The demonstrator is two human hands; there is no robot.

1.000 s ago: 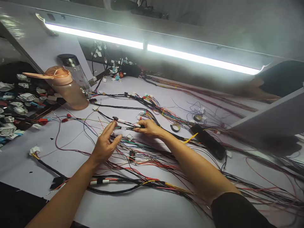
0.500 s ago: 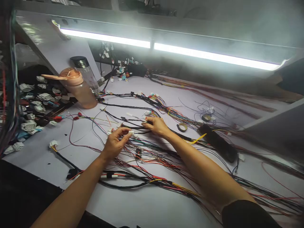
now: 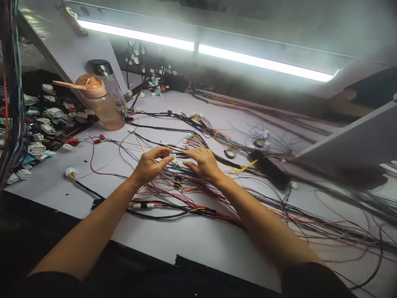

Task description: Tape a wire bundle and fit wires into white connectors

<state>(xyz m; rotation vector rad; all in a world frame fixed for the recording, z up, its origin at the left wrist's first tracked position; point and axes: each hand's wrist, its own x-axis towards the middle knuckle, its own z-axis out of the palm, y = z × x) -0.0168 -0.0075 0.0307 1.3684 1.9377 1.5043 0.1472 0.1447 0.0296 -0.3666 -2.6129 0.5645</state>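
My left hand is closed in a pinch on a small white connector at the end of a wire. My right hand sits just to its right, fingers curled over the black cable and coloured wires of the harness, fingertips meeting the left hand's at the connector. What the right hand grips is hidden under its fingers. Both hands hover over the white table amid tangled wires.
A pink bottle and a clear dark-capped bottle stand at the back left. Trays of white connectors lie at the left. Two tape rolls and a black sleeve lie right of the hands. Another person's arm shows far right.
My left hand went from open to pinching the white connector, then moved up and right to meet the right hand. The camera view shifted slightly.
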